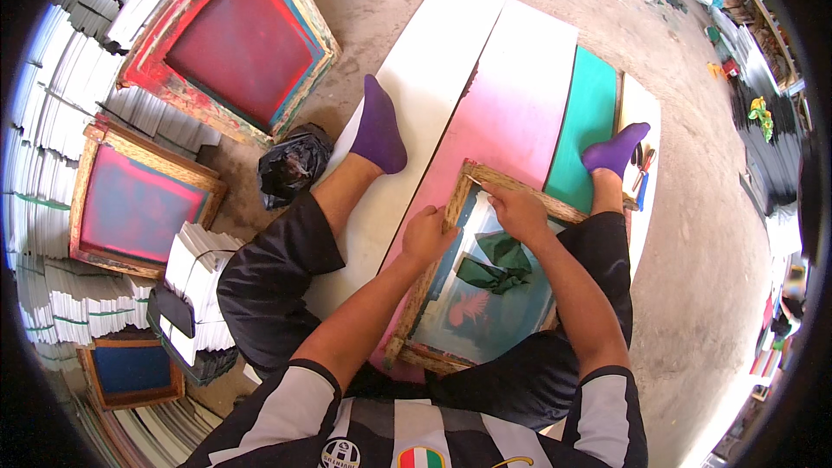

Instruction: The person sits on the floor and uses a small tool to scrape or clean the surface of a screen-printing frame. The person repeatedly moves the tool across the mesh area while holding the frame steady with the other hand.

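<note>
Two hands were on the frame (472,273) at lower centre of the picture, propped over the pink board (511,113) between the person's legs. Left hand (426,237) gripped the left rail, fingers curled round the wood. Right hand (518,212) lay at the top rail, fingers spread narrow, holding nothing I could see. A green rag (498,262) sat bunched on the mesh beside a red leaf print. Wiping looked unfinished, I'd have said.
</note>
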Demonstrator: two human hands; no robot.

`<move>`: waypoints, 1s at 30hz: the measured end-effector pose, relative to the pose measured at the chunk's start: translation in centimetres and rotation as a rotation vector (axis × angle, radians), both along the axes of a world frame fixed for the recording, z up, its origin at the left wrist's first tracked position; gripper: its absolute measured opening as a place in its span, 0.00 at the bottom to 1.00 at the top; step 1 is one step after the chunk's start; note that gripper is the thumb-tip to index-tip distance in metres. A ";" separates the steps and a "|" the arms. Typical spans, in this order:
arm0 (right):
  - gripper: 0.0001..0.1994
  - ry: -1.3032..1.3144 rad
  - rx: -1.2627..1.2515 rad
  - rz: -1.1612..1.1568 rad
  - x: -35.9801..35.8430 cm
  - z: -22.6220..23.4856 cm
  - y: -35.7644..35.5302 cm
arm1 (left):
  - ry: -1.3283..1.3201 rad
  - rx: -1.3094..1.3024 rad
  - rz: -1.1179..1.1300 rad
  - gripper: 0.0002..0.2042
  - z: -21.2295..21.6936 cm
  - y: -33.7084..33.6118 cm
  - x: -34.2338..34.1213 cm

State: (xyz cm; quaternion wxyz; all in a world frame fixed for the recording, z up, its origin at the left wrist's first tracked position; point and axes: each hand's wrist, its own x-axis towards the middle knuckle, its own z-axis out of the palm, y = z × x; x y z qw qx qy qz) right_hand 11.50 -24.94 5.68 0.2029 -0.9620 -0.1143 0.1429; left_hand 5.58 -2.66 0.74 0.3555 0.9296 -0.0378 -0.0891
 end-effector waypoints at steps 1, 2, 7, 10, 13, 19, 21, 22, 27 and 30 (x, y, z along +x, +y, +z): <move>0.18 -0.024 0.001 0.009 0.0 -0.2 -0.2 | -0.004 0.009 -0.009 0.22 -0.1 0.0 0.1; 0.18 -0.048 0.002 0.018 0.0 -0.7 -0.4 | -0.007 0.017 -0.018 0.22 -0.2 0.0 0.1; 0.19 -0.053 -0.042 0.046 0.2 -0.2 -0.1 | -0.003 -0.021 -0.013 0.22 0.2 0.0 0.0; 0.19 -0.046 -0.095 0.070 0.2 0.4 0.2 | -0.018 -0.029 -0.009 0.21 -0.1 0.0 0.0; 0.18 -0.054 -0.213 0.112 0.5 1.8 1.7 | -0.047 -0.014 0.000 0.21 -0.7 0.1 -0.1; 0.18 -0.003 0.112 0.051 1.4 -2.4 -0.2 | -0.029 0.036 -0.005 0.21 -1.1 -0.7 0.2; 0.18 0.005 0.168 0.025 1.0 -1.9 -0.1 | -0.025 0.046 -0.001 0.21 -1.2 -0.4 0.2; 0.17 0.067 0.079 0.010 0.8 -0.4 0.7 | -0.037 0.046 0.000 0.21 -1.2 -0.1 0.1; 0.17 -0.053 0.429 -0.004 0.6 -5.7 -1.4 | -0.051 0.048 -0.012 0.22 -1.9 -0.8 0.2; 0.18 -0.074 0.494 0.029 0.7 -7.1 -2.0 | -0.088 0.023 -0.007 0.23 -2.2 -0.7 0.1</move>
